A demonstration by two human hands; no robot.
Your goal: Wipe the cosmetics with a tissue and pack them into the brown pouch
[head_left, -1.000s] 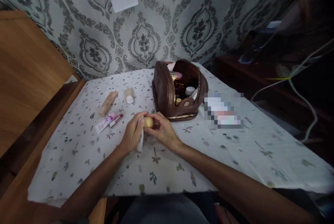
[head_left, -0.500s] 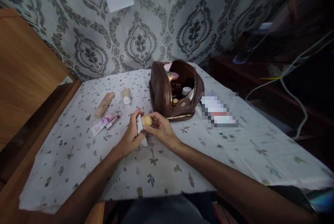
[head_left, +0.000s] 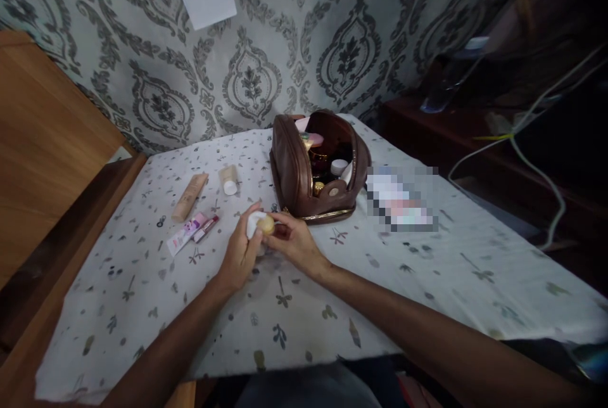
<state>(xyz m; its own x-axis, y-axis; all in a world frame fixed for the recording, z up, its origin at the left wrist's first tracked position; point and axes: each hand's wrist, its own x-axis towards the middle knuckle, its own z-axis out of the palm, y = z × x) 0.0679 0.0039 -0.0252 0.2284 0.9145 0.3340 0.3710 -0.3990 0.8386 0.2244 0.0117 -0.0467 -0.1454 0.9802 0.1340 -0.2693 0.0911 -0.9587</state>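
My left hand (head_left: pixel 239 256) is closed around a white cloth or tissue (head_left: pixel 254 220), in front of the brown bag. A small round pale-yellow thing (head_left: pixel 266 225), perhaps a little jar or its lid, sits against that white cloth. The fingertips of my right hand (head_left: pixel 300 244) grip its right side. Just behind my right hand stands the brown cosmetic bag (head_left: pixel 291 170), unzipped. Inside it show a white-lidded jar (head_left: pixel 339 167), a pink item (head_left: pixel 315 140) and a gold cap (head_left: pixel 318 188).
Left of my hands lie a beige tube (head_left: pixel 190 197), a small white-capped tube (head_left: pixel 228 180), a pink-and-white tube (head_left: pixel 186 234) and a lipstick-like tube (head_left: pixel 206 229). A pixelated object (head_left: pixel 401 200) lies right of the bag. The patterned cloth (head_left: pixel 280 297) covers the table; cables (head_left: pixel 536 192) hang right.
My left hand has turned, and the white cloth now wraps partly around the yellow thing. The right fingers have shifted slightly on it. The view has moved a little.
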